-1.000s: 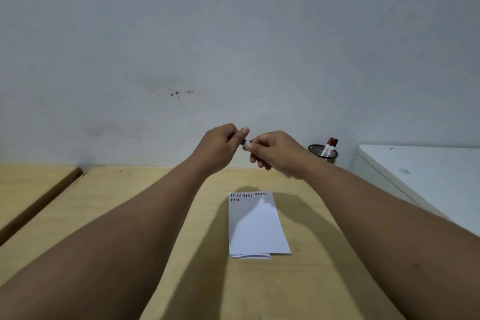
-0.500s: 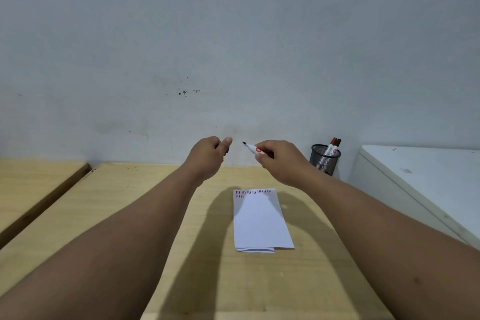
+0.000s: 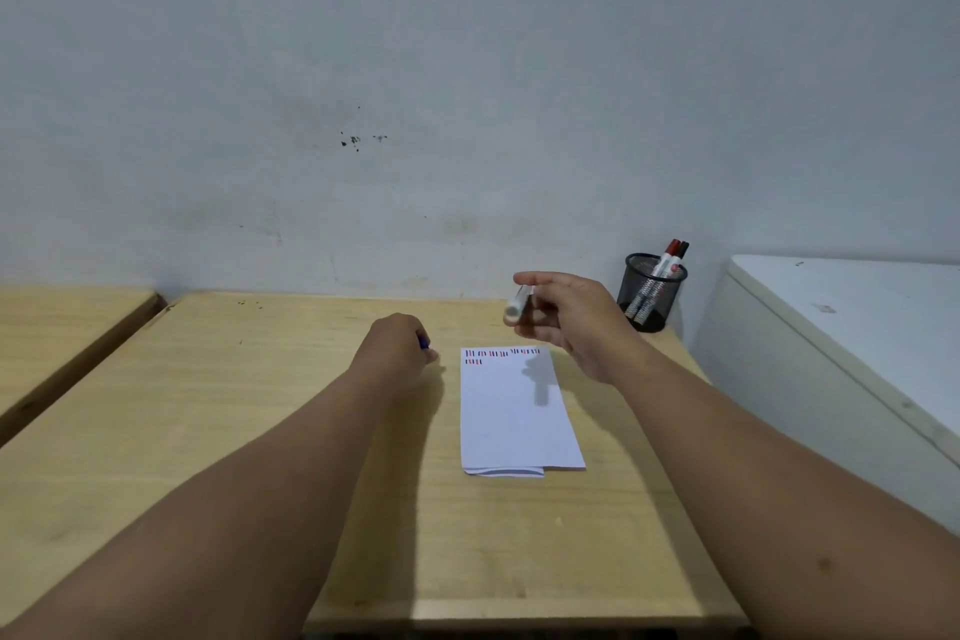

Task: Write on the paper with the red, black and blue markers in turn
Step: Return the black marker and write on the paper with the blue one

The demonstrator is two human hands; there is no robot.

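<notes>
A white folded paper (image 3: 514, 411) lies on the wooden table (image 3: 260, 431), with short red, black and blue strokes along its top edge. My right hand (image 3: 571, 322) hovers above the paper's top right corner and holds a white marker (image 3: 517, 304), its blunt end facing me. Left of the paper, my left hand (image 3: 400, 353) rests low near the table, closed on a small blue cap (image 3: 424, 343) that peeks out between the fingers. A black mesh pen cup (image 3: 649, 291) at the back right holds the red marker (image 3: 667, 257) and the black marker (image 3: 681, 250).
A grey wall rises right behind the table. A white cabinet top (image 3: 857, 327) stands to the right of the table. A second wooden surface (image 3: 62, 327) lies at the left, separated by a dark gap.
The cap came off the marker as my hands parted. My left hand dropped to the table with the cap; my right hand turned the marker and lowered over the paper.
</notes>
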